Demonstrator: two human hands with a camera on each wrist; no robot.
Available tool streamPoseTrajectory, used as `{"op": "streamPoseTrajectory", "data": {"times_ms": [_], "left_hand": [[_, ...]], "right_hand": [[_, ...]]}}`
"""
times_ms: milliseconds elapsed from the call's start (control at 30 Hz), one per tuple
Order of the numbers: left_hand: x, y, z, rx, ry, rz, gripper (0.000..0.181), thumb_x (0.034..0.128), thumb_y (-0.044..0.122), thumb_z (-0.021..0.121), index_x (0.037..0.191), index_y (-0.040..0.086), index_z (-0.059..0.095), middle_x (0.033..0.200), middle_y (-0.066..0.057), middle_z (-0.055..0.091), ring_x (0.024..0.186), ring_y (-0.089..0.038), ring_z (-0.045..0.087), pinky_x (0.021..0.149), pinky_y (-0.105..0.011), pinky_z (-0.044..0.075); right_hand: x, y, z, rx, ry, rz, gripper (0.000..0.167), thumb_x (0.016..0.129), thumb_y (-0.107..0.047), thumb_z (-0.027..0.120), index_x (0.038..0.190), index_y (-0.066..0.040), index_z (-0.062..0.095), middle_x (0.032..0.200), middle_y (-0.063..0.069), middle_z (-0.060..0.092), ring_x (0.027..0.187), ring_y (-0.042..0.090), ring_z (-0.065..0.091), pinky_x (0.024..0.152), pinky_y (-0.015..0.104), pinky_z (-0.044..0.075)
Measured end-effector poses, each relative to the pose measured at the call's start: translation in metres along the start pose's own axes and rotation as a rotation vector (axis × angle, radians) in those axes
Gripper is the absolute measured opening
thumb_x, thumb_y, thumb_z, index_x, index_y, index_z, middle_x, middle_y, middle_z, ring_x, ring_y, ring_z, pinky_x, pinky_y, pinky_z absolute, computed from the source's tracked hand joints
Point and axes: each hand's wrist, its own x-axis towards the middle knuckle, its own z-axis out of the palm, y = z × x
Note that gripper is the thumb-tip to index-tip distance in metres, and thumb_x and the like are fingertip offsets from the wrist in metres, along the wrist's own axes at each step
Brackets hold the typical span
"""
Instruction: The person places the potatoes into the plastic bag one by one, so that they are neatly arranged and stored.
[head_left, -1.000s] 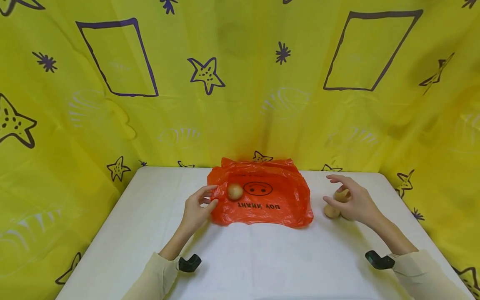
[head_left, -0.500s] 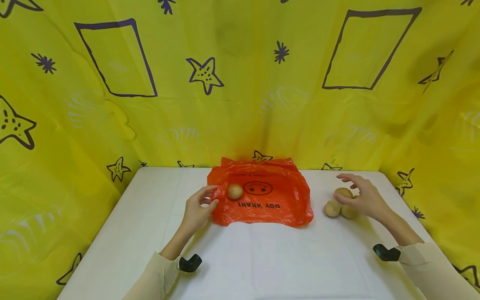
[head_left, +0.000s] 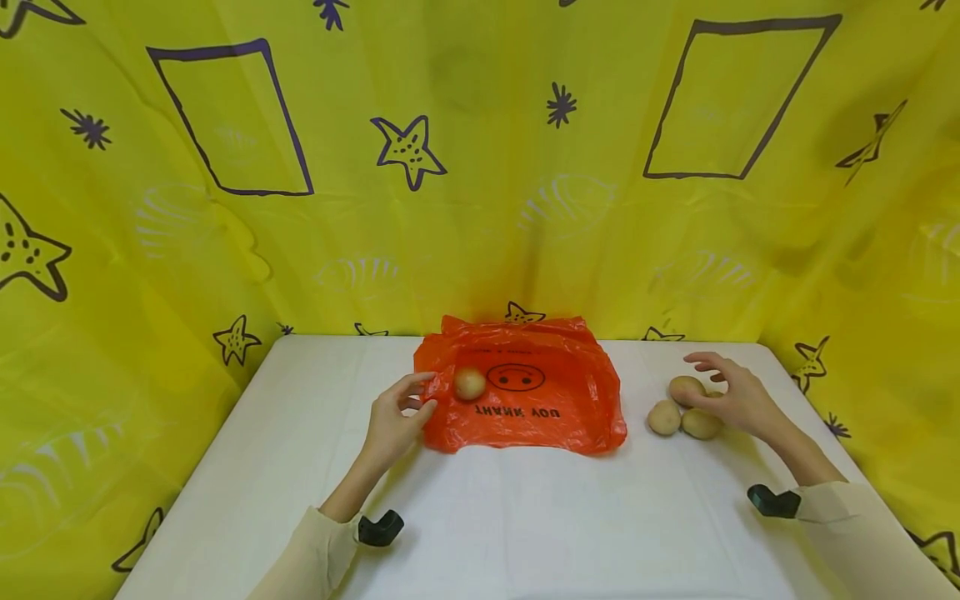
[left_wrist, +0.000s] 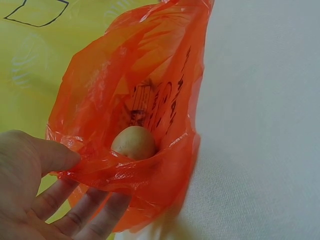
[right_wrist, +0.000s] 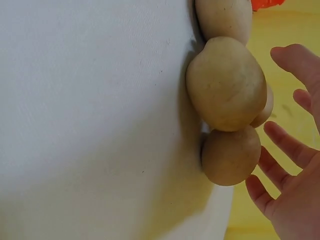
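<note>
A red plastic bag point(head_left: 555, 429) lies at the table's back middle, its mouth held up at the left by my left hand point(head_left: 393, 421), which pinches the rim between thumb and fingers. One potato point(head_left: 470, 384) rests inside; the left wrist view shows this potato point(left_wrist: 134, 143) behind the pinched edge point(left_wrist: 115, 175). To the right of the bag several potatoes point(head_left: 664, 417) sit in a cluster. My right hand point(head_left: 738, 400) hovers over the cluster's right side, thumb and fingers apart, holding nothing. In the right wrist view the fingers point(right_wrist: 290, 145) are beside the potatoes point(right_wrist: 227, 85).
A white-covered table point(head_left: 570, 517) extends in front of the bag and potatoes. A yellow curtain point(head_left: 480, 208) with drawn stars hangs behind the table and along both sides.
My right hand has drawn back to the right from over the potatoes, uncovering more of them. My left hand keeps its pinch on the bag's edge, and the bag has hardly moved.
</note>
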Motion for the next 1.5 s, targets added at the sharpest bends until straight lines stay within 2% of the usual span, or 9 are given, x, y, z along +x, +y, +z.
{"op": "streamPoseTrajectory", "data": {"times_ms": [233,333,467,567,800,900,1167,1500], "left_hand": [[-0.008,0.032,-0.005,-0.01,-0.016,0.015,0.037,0.0885,-0.013,0.069,0.124,-0.006,0.067,0.108,-0.025,0.069,0.087,-0.042,0.067,0.077,-0.042,0.06],[-0.009,0.036,-0.006,-0.008,-0.016,0.03,0.035,0.0888,-0.013,0.068,0.123,-0.006,0.067,0.107,-0.025,0.069,0.086,-0.04,0.067,0.075,-0.038,0.06],[-0.009,0.033,-0.004,-0.004,-0.004,0.027,0.036,0.0894,-0.012,0.068,0.124,-0.004,0.067,0.107,-0.023,0.069,0.086,-0.039,0.067,0.07,-0.022,0.056],[-0.009,0.033,-0.003,-0.012,0.002,0.004,0.037,0.0893,-0.012,0.068,0.125,-0.002,0.068,0.106,-0.022,0.069,0.087,-0.04,0.067,0.069,-0.016,0.052],[0.001,-0.004,-0.002,-0.036,-0.022,0.021,0.038,0.0905,-0.005,0.073,0.126,0.009,0.071,0.107,-0.013,0.071,0.085,-0.029,0.068,0.072,-0.024,0.057],[0.002,-0.006,-0.002,-0.029,-0.022,0.025,0.038,0.0904,-0.005,0.072,0.126,0.009,0.071,0.107,-0.013,0.071,0.085,-0.028,0.068,0.071,-0.023,0.057],[0.001,-0.006,-0.001,-0.031,-0.021,0.034,0.037,0.0904,-0.004,0.072,0.126,0.008,0.07,0.108,-0.014,0.071,0.084,-0.028,0.069,0.073,-0.028,0.058],[0.002,-0.004,-0.002,-0.022,-0.023,0.032,0.04,0.0889,-0.006,0.073,0.126,0.008,0.071,0.106,-0.013,0.071,0.082,-0.028,0.068,0.07,-0.023,0.056]], "right_hand": [[0.0,0.008,-0.002,0.004,-0.071,0.033,0.058,0.095,-0.024,0.075,0.141,-0.001,0.05,0.131,0.038,0.055,0.112,0.057,0.055,0.091,0.068,0.046],[0.001,0.011,-0.002,0.005,-0.097,0.03,0.057,0.095,-0.024,0.075,0.141,0.0,0.05,0.13,0.038,0.055,0.112,0.056,0.056,0.091,0.068,0.047],[0.002,0.013,-0.003,0.015,-0.125,0.028,0.056,0.096,-0.025,0.074,0.14,0.0,0.051,0.128,0.037,0.057,0.11,0.054,0.059,0.091,0.067,0.048],[0.004,0.013,-0.003,0.027,-0.147,0.031,0.054,0.096,-0.024,0.073,0.139,0.0,0.051,0.127,0.038,0.058,0.111,0.054,0.06,0.092,0.066,0.049],[0.004,0.014,-0.003,0.018,-0.178,0.062,0.052,0.097,-0.025,0.072,0.137,0.0,0.052,0.128,0.038,0.057,0.115,0.055,0.057,0.091,0.066,0.05],[0.004,0.014,-0.003,0.016,-0.18,0.059,0.05,0.098,-0.026,0.072,0.136,0.0,0.053,0.129,0.038,0.058,0.115,0.055,0.057,0.09,0.066,0.05],[0.004,0.015,-0.003,0.023,-0.182,0.059,0.048,0.098,-0.026,0.071,0.135,0.0,0.055,0.129,0.036,0.058,0.114,0.054,0.057,0.089,0.065,0.051],[0.005,0.016,-0.002,0.028,-0.191,0.069,0.049,0.098,-0.028,0.072,0.135,-0.001,0.055,0.13,0.035,0.059,0.116,0.054,0.057,0.09,0.065,0.051]]}}
